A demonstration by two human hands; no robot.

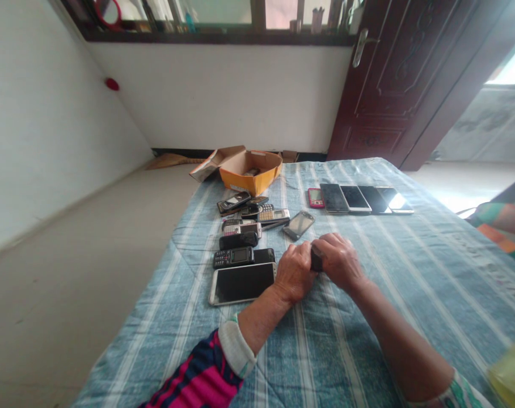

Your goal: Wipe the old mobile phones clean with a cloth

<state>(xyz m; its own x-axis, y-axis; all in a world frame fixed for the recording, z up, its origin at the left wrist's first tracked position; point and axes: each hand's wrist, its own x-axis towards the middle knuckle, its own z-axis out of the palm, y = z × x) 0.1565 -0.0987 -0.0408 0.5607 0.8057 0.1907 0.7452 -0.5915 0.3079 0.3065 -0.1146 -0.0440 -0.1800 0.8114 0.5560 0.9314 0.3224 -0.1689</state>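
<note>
Both hands meet over the middle of the bed-like striped cloth. My left hand [296, 269] and my right hand [339, 262] are closed around a small dark phone-like object [316, 259], mostly hidden by the fingers. Just beyond them lies a grey touchscreen phone [299, 225], at a slant. Beside my left wrist is a large white-framed smartphone [243, 283]. Above that one sit a black keypad phone [233, 257] and a black phone lying face down or dark [239, 240]. More old phones, among them a silver keypad phone [273, 215], form a loose pile farther back.
An open orange cardboard box [251, 180] stands at the far left edge, with something dark inside. At the right, several smartphones [355, 199] lie in a row beside a red phone [315, 198]. Yellow material [513, 368] shows at lower right. A dark red door [397, 79] is behind.
</note>
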